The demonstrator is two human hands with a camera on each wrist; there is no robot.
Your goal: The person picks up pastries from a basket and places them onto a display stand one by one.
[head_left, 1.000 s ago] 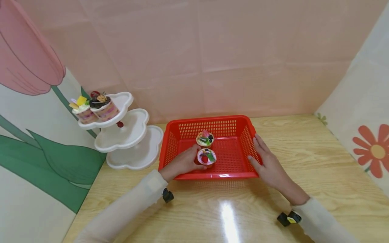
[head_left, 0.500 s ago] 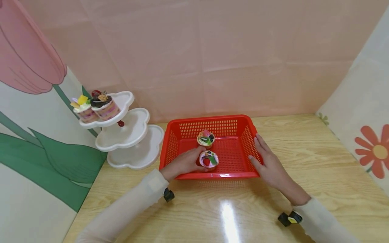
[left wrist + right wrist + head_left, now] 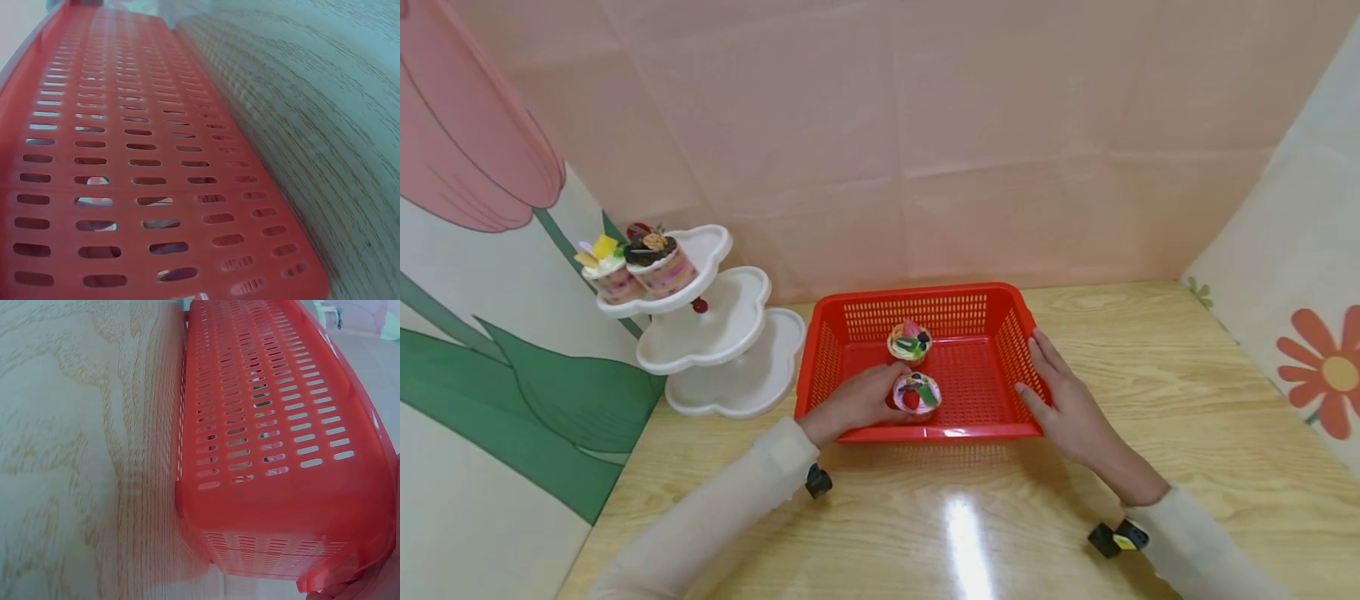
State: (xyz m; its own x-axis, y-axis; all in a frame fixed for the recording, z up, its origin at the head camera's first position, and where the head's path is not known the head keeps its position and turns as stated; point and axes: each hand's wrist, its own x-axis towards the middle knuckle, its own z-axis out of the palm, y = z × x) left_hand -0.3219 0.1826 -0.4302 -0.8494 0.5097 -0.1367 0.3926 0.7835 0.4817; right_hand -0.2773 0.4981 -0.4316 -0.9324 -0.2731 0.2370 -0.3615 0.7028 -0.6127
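My left hand (image 3: 868, 396) reaches over the front rim into a red plastic basket (image 3: 958, 432) and holds a toy cupcake with pink icing (image 3: 917, 394) between thumb and fingers. Just behind it, a second cupcake with pale cream icing (image 3: 909, 342) sits in the basket. My right hand (image 3: 1071, 408) grips the basket's right rim, thumb over the inner side and fingers along the outside. In the left wrist view the slotted basket wall (image 3: 112, 187) hides the left hand and mostly what lies inside. Part of the right hand (image 3: 369, 584) shows at the basket corner in the right wrist view.
Left of the basket stands a white three-tier stand (image 3: 730, 392). Its top tier carries a fruit-topped dessert cup (image 3: 613, 279) and a chocolate-topped one (image 3: 662, 268). The wooden table (image 3: 880, 525) meets a pink backdrop (image 3: 895, 167) behind the basket.
The pink-iced cupcake in my left hand has shifted slightly right and nearer to me, mostly in the earlier half second. My right hand has stayed at the basket's rim.
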